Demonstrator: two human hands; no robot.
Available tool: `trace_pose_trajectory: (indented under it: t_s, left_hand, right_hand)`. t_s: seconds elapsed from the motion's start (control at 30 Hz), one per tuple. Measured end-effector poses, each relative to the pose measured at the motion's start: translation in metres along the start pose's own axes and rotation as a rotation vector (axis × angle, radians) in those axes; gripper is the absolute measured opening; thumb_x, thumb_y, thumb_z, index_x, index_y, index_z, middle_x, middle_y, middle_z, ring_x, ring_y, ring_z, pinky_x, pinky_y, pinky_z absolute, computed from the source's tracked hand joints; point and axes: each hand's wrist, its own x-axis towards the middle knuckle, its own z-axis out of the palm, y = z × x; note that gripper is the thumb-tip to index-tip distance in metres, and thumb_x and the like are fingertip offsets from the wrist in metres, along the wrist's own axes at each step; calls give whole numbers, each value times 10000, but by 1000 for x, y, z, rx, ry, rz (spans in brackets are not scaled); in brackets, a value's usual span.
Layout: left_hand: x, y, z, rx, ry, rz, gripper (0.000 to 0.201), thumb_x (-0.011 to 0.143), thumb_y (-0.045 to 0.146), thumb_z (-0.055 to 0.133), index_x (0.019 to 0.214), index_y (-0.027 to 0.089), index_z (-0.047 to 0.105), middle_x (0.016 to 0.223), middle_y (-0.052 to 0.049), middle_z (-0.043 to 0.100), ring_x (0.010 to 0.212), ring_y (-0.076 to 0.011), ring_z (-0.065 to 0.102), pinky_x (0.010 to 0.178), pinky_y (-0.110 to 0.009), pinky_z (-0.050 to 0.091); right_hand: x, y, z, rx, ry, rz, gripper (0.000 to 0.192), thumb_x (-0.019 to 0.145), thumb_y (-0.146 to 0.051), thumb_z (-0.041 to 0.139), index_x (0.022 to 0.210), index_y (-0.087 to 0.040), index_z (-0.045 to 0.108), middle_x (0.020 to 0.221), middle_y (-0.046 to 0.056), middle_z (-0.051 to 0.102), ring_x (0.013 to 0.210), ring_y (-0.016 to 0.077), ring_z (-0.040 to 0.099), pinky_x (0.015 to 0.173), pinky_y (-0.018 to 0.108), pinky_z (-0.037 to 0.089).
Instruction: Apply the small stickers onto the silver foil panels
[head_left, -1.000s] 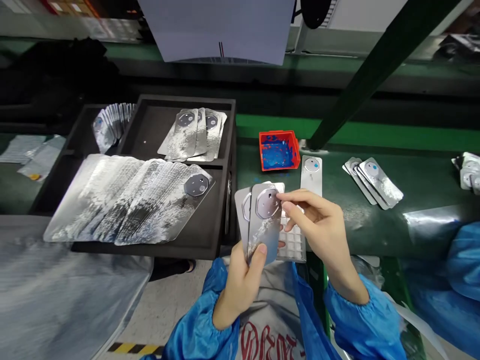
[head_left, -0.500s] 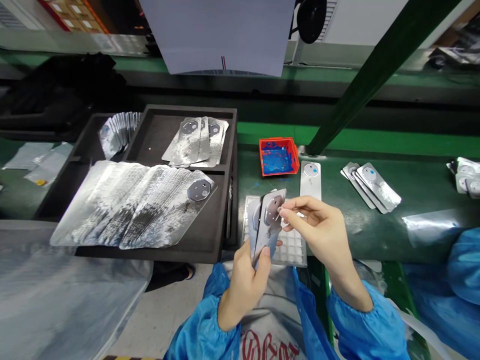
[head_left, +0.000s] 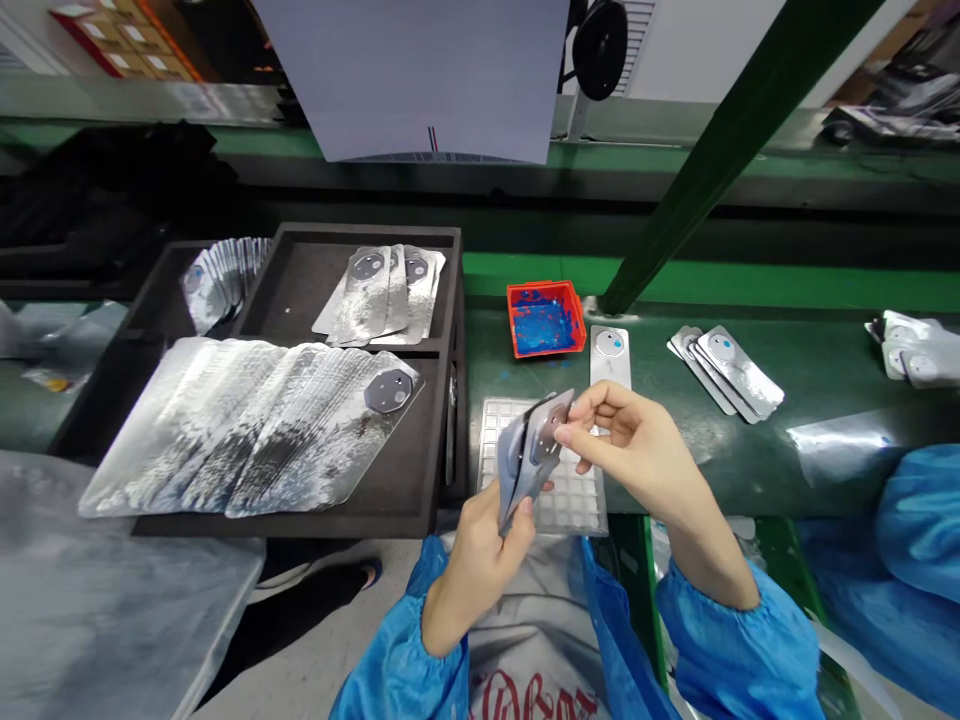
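Blue sleeves point(head_left: 420, 670) frame the bottom of the view, both hands raised in front of the person's chest. The left hand point(head_left: 480, 560) has its grip closed around the lower end of a small bunch of silvery phone back covers point(head_left: 525, 455), thumb pressed on the front one, the bunch standing tilted with its camera cut-outs uppermost. The right hand point(head_left: 637, 450) meets that bunch from the right: its thumb and forefinger are pinched together at the upper edge of the front cover, by the round camera plate, with the other fingers curled loosely; whether they clasp something small there I cannot tell.

Just behind the hands, at the near edge of the green tabletop point(head_left: 675, 440), lies a white gridded tray point(head_left: 570, 495). Beyond it a single cover point(head_left: 610, 355) lies flat beside an orange bin point(head_left: 545, 318) smeared blue inside. To the right, well apart, a short fan of covers point(head_left: 724, 368) rests on the green surface, and more lie at the far right edge point(head_left: 911, 355).

On the left sits a black tray point(head_left: 442, 300) with compartments: a long fanned row of covers point(head_left: 247, 425) in the near one, a few covers point(head_left: 382, 280) in the far one, and another fan point(head_left: 217, 275) at its left.
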Motion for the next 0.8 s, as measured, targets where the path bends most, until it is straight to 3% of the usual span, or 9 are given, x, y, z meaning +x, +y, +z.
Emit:
trace_pose_trajectory:
  t_s: [0.13, 0.3, 0.43, 0.53, 0.6, 0.67, 0.8]
  left_hand:
    - [-5, -2, 0, -124, 24, -112, 328, 1027, 367, 601, 972, 200, 878, 940, -117, 881, 975, -291, 856, 950, -372, 672]
    - [-13, -5, 9, -299, 163, -378, 499, 959, 630, 710, 924, 152, 851, 929, -155, 871, 945, -334, 853, 892, -416, 696]
    - [-16, -8, 19, -424, 234, -483, 631, 905, 748, 729, 1025, 136, 827, 1019, -175, 869, 1011, -354, 845, 922, -447, 696]
    - [-16, -6, 22, -409, 359, -538, 682, 828, 798, 785, 1020, 144, 822, 1003, -174, 868, 1019, -361, 841, 920, -442, 692]
    - [-17, -1, 22, -473, 349, -535, 680, 846, 807, 759, 986, 145, 828, 880, -163, 859, 875, -341, 845, 832, -432, 702]
    - [-19, 6, 23, -587, 344, -512, 679, 898, 802, 698, 1013, 146, 831, 830, -158, 852, 747, -315, 826, 743, -422, 700]
    - [-30, 20, 23, -703, 485, -463, 673, 946, 806, 596, 1044, 179, 820, 975, -174, 873, 779, -320, 832, 735, -431, 707]
  right_hand:
    - [3, 1, 0, -21, -18, -22, 450, 779, -518, 935, 914, -230, 617, 738, -40, 592, 641, 118, 578, 439, 176, 482]
    - [1, 7, 10, 31, -74, -15, 437, 859, -606, 857, 841, -224, 647, 740, -34, 615, 565, 106, 563, 477, 228, 546]
    - [1, 8, 19, -48, 52, -92, 383, 861, -545, 863, 790, -213, 684, 768, -14, 663, 537, 106, 564, 464, 231, 510]
    - [10, 6, 17, -116, 239, -232, 302, 868, -479, 858, 814, -220, 714, 749, -3, 687, 581, 128, 590, 498, 232, 488]
    - [28, 1, 14, -87, 346, -289, 256, 875, -453, 847, 855, -230, 722, 696, -15, 665, 584, 136, 580, 505, 232, 464]
    - [57, -8, 17, -34, 366, -318, 237, 878, -440, 834, 867, -233, 718, 673, -26, 642, 569, 130, 551, 495, 230, 429]
    - [134, -38, 49, 114, 188, -334, 299, 877, -473, 815, 817, -221, 666, 693, -32, 603, 596, 123, 563, 515, 229, 449]
